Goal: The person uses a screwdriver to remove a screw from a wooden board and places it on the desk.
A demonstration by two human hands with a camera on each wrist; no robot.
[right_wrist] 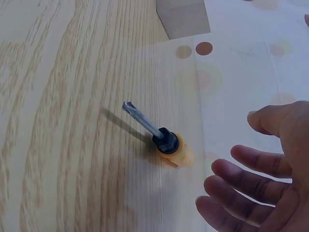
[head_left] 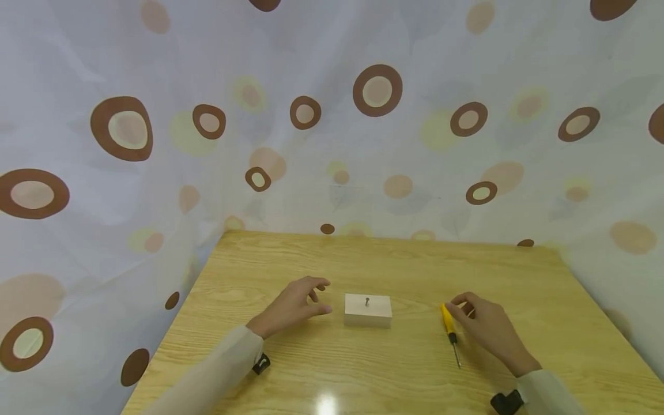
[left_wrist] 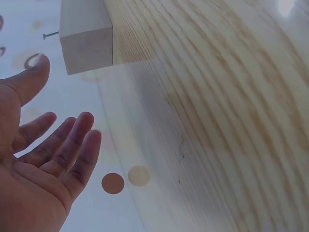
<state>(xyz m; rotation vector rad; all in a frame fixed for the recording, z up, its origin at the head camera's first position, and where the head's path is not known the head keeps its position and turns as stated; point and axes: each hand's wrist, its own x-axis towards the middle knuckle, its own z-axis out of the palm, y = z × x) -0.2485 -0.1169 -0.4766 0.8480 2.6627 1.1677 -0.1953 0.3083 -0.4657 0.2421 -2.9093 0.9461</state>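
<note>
Taking the likely light, rigid screwdriver (head_left: 451,332) by its handle (head_left: 447,317) looks surest; left hand (head_left: 293,307) and right hand (head_left: 489,327) both have loosely spread fingers (right_wrist: 251,182).

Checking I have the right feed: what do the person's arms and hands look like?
The left hand and right hand are ungloved. The left sleeve and right sleeve are long, plain and cream. The left wrist device and right wrist device are small and black, the left with a pale mark.

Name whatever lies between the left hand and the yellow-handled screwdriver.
The pale block, a screw standing in its top, lies between the left hand and the yellow-handled screwdriver, as the head view shows.
</note>
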